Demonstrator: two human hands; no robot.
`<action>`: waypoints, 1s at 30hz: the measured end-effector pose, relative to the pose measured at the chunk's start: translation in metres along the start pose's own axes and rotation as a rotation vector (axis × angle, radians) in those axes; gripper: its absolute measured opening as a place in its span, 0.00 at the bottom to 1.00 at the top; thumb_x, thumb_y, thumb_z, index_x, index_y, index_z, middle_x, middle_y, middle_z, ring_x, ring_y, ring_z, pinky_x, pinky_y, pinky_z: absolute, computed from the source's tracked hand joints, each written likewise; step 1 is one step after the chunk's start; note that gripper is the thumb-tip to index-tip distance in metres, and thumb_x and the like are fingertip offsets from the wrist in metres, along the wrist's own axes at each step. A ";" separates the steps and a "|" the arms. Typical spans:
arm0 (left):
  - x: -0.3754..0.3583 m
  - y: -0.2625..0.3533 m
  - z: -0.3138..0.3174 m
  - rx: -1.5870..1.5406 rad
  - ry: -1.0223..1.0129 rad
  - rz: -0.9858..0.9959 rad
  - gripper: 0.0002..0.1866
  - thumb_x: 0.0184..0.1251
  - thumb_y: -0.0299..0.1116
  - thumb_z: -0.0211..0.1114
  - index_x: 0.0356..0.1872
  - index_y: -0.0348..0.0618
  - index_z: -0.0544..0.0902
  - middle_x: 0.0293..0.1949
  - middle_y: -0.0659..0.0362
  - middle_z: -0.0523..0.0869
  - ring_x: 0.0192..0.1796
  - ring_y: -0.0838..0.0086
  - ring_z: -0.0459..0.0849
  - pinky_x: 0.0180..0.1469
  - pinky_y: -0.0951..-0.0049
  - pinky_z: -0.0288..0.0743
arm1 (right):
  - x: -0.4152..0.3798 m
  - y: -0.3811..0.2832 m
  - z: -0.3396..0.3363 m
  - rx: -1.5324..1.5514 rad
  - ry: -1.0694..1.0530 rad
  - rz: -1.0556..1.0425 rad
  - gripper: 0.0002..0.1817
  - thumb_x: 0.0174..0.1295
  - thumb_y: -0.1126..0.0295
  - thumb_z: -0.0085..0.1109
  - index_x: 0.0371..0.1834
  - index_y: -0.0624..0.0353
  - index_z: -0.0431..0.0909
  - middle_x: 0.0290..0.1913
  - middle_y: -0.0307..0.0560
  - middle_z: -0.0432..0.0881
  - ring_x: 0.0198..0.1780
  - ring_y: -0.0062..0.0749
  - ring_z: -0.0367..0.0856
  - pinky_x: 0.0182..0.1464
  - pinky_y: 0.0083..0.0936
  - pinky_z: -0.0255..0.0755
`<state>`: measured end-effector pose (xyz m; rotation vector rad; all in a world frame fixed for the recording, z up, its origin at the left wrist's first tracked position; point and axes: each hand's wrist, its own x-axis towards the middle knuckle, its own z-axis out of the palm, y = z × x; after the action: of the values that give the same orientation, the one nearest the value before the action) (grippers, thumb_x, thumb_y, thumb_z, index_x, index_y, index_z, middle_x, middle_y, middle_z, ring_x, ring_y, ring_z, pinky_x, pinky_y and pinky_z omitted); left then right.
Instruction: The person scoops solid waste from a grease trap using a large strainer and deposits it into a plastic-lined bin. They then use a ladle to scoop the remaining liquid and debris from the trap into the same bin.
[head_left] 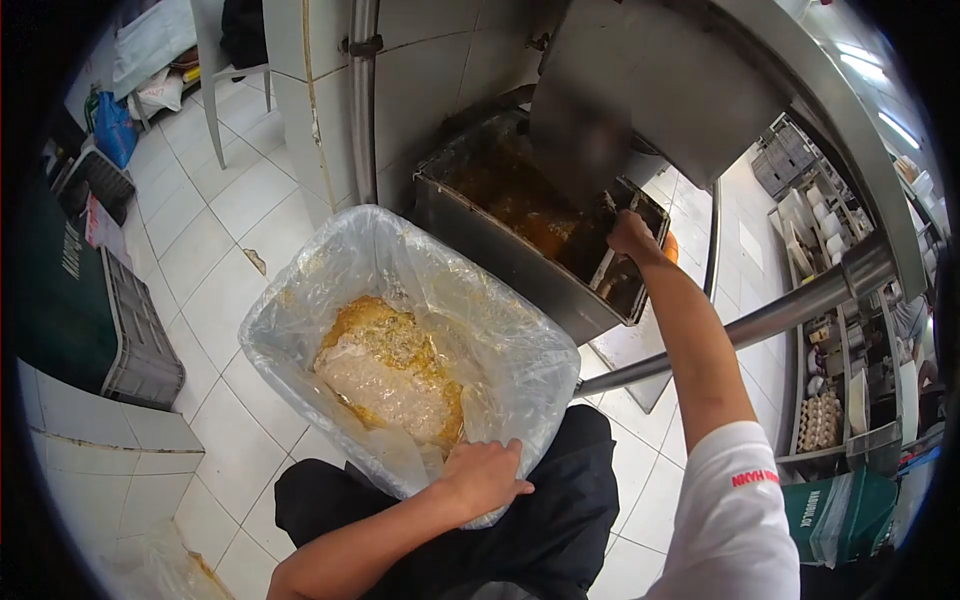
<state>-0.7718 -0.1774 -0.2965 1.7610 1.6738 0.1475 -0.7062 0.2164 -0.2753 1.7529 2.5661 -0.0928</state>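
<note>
A tub lined with a clear plastic bag (280, 290) stands before my knees. Inside lies a pale, greasy mass (385, 380) with yellow oily liquid around it. My left hand (485, 478) is closed on the tub's near rim, gripping the plastic bag. Beyond the tub sits a metal tank (490, 240), open at the top, with murky brown liquid (520, 200) and some floating matter in it. My right hand (632, 236) is closed over the tank's right end. What its fingers hold is hidden by the hand and the dark surroundings.
A metal panel (680, 70) rises above the tank. A metal pipe rail (740, 330) crosses at the right, and an upright pipe (363, 110) stands behind the tub. Grey crates (145, 335) are at the left. Shelves with egg trays (820, 420) stand at the right.
</note>
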 end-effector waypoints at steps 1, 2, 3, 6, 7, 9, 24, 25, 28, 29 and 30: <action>-0.002 -0.002 -0.001 0.005 0.018 0.012 0.29 0.55 0.55 0.58 0.43 0.36 0.72 0.33 0.46 0.81 0.39 0.55 0.81 0.40 0.58 0.74 | 0.007 0.001 0.004 -0.002 0.001 0.000 0.15 0.46 0.76 0.51 0.39 0.67 0.77 0.41 0.62 0.79 0.41 0.52 0.80 0.40 0.37 0.76; -0.005 -0.003 -0.002 0.010 0.036 0.022 0.29 0.55 0.55 0.57 0.43 0.36 0.72 0.33 0.46 0.81 0.38 0.54 0.81 0.40 0.59 0.74 | 0.015 0.002 0.008 -0.042 -0.032 0.015 0.15 0.48 0.75 0.51 0.41 0.64 0.77 0.44 0.61 0.77 0.44 0.50 0.78 0.43 0.36 0.75; -0.007 -0.004 -0.005 0.012 0.036 0.025 0.29 0.55 0.55 0.57 0.43 0.36 0.72 0.33 0.46 0.81 0.38 0.54 0.81 0.40 0.59 0.74 | 0.023 0.004 0.012 -0.082 -0.064 0.033 0.16 0.49 0.74 0.51 0.43 0.62 0.77 0.47 0.61 0.76 0.48 0.49 0.77 0.45 0.36 0.75; -0.012 -0.005 -0.013 -0.030 0.026 -0.004 0.26 0.55 0.51 0.59 0.42 0.36 0.72 0.33 0.48 0.81 0.38 0.55 0.81 0.41 0.59 0.73 | 0.038 0.005 0.023 -0.264 -0.083 0.021 0.17 0.52 0.73 0.52 0.47 0.59 0.76 0.50 0.55 0.76 0.52 0.44 0.75 0.47 0.36 0.74; -0.012 -0.007 -0.014 -0.023 0.047 0.001 0.26 0.55 0.51 0.59 0.42 0.36 0.72 0.33 0.49 0.81 0.37 0.56 0.82 0.40 0.59 0.73 | 0.044 0.007 0.032 -0.265 -0.085 0.025 0.17 0.52 0.73 0.52 0.47 0.59 0.76 0.50 0.55 0.76 0.52 0.44 0.75 0.47 0.36 0.74; -0.012 -0.009 -0.016 -0.014 0.069 0.007 0.26 0.55 0.51 0.59 0.42 0.37 0.72 0.33 0.49 0.81 0.37 0.56 0.82 0.40 0.59 0.74 | 0.061 0.012 0.053 -0.431 0.041 0.084 0.17 0.55 0.72 0.53 0.49 0.56 0.76 0.51 0.49 0.76 0.54 0.41 0.74 0.46 0.36 0.75; -0.009 -0.021 -0.042 -0.120 0.183 0.042 0.25 0.57 0.51 0.58 0.42 0.36 0.72 0.30 0.48 0.80 0.32 0.57 0.82 0.35 0.63 0.75 | 0.084 0.012 0.054 -0.677 -0.558 -0.083 0.14 0.43 0.69 0.60 0.37 0.54 0.81 0.44 0.48 0.80 0.47 0.41 0.78 0.43 0.35 0.74; -0.009 -0.022 -0.043 -0.125 0.205 0.046 0.24 0.57 0.49 0.58 0.42 0.36 0.72 0.30 0.48 0.80 0.32 0.58 0.82 0.35 0.63 0.75 | 0.091 0.017 0.063 -0.680 -0.561 -0.081 0.14 0.43 0.69 0.60 0.37 0.54 0.81 0.44 0.48 0.80 0.47 0.41 0.78 0.43 0.35 0.74; -0.011 -0.020 -0.051 -0.135 0.244 0.045 0.22 0.57 0.47 0.59 0.42 0.36 0.72 0.30 0.49 0.80 0.32 0.58 0.82 0.35 0.63 0.75 | 0.109 0.023 0.073 -0.838 -0.795 -0.153 0.10 0.38 0.73 0.57 0.27 0.56 0.82 0.36 0.50 0.81 0.39 0.42 0.80 0.37 0.37 0.74; -0.012 -0.019 -0.054 -0.134 0.258 0.039 0.22 0.57 0.46 0.59 0.42 0.36 0.72 0.30 0.50 0.80 0.32 0.58 0.82 0.34 0.64 0.75 | 0.110 0.022 0.072 -0.833 -0.818 -0.162 0.09 0.34 0.74 0.57 0.22 0.56 0.82 0.32 0.52 0.81 0.35 0.42 0.80 0.35 0.38 0.74; -0.012 -0.019 -0.056 -0.136 0.260 0.037 0.22 0.57 0.46 0.59 0.42 0.36 0.72 0.30 0.50 0.80 0.32 0.58 0.82 0.34 0.64 0.75 | 0.107 0.018 0.070 -0.825 -0.843 -0.172 0.08 0.30 0.75 0.56 0.18 0.56 0.81 0.29 0.53 0.81 0.32 0.42 0.80 0.32 0.39 0.73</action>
<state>-0.8193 -0.1680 -0.2604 1.7279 1.7661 0.5142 -0.7288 0.3180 -0.3523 0.8997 1.7308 0.1672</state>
